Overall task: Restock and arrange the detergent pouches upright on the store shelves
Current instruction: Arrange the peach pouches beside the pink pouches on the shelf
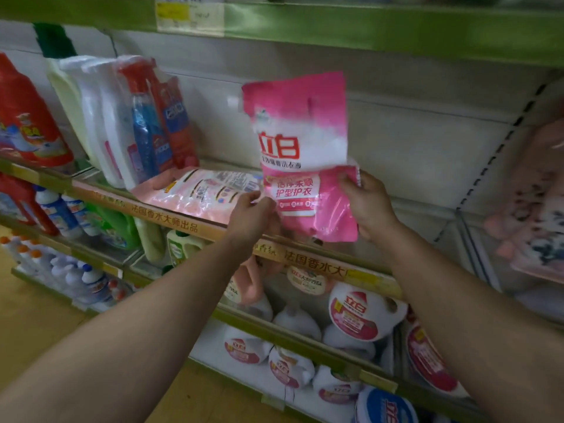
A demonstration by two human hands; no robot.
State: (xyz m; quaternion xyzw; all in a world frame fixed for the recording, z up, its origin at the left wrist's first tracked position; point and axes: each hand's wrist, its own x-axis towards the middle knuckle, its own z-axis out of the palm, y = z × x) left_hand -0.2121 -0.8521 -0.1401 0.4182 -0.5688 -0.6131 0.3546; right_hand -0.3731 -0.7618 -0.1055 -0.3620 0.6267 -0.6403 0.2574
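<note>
**A shop aisle of cleaning goods**

Tiered green metal shelves [381, 29] carry a paper price label [189, 16] and printed orange edge strips [164, 218]. Rows of red detergent jugs [29, 123], white spray bottles [100, 117] and round white-and-pink refill bags [361, 312] fill the levels.

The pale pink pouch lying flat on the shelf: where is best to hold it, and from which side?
Probably the pale pink pouch is best pinched at its near edge over the shelf lip, coming from the front. It lies flat, spray bottles stand behind it, and the front is open.

Both arms outstretched, left hand [254, 209] and right hand [367, 203] pinching.
</note>
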